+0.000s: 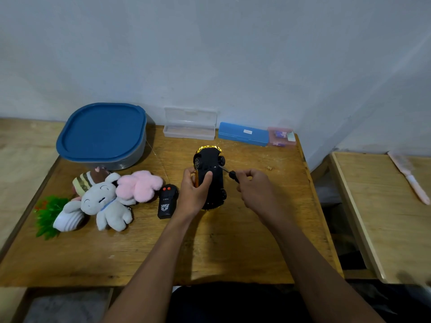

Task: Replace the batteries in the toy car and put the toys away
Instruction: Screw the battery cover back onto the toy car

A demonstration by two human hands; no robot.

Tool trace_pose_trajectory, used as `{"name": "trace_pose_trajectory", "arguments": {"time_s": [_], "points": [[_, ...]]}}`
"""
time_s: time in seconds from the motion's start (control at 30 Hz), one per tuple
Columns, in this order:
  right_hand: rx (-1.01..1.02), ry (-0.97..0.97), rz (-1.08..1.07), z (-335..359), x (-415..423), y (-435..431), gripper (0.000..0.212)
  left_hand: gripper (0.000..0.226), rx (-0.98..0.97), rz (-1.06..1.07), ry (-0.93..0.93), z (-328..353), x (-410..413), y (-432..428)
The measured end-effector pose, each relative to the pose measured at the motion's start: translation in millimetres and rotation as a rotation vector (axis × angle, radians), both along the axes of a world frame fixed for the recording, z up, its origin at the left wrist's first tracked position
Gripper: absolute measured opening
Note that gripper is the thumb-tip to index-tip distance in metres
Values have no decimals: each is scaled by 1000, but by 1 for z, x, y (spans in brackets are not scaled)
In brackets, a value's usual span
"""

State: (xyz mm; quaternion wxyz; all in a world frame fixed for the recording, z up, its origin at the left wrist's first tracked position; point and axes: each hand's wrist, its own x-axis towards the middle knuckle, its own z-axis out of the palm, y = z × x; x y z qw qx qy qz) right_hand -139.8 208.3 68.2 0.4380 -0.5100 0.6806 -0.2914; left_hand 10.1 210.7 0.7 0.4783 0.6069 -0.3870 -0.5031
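A black and gold toy car (213, 164) lies upside down at the middle of the wooden table (233, 241), its black underside facing up. My left hand (194, 191) grips the car's left side, thumb on the underside. My right hand (255, 190) holds a black-handled screwdriver (229, 174) whose thin shaft slants up-left onto the car's underside near a wheel. A black remote control (166, 202) with two red buttons lies just left of my left hand. A small pink box (281, 135) with purple batteries sits at the back right.
At the back stand a grey tub with a blue lid (102, 134), an open clear case (190, 127) and a blue case (243, 133). Plush toys (109, 201), a pink plush (140, 185) and a small green plant (52, 214) lie left. A second table (382, 217) stands right.
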Motion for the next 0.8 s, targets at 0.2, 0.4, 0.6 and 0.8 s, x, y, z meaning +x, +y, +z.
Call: {"name": "trace_pose_trajectory", "arguments": {"time_s": [0.2, 0.4, 0.6, 0.8], "points": [[-118, 93, -2, 7, -4, 5, 20, 34, 5, 26, 11, 1, 1, -1], [-129, 167, 73, 4, -4, 5, 20, 36, 2, 3, 13, 0, 0, 1], [-128, 174, 80, 2, -4, 2, 21, 35, 5, 6, 28, 3, 1, 1], [-144, 181, 80, 2, -3, 3, 18, 36, 0, 4, 38, 5, 1, 0]]}}
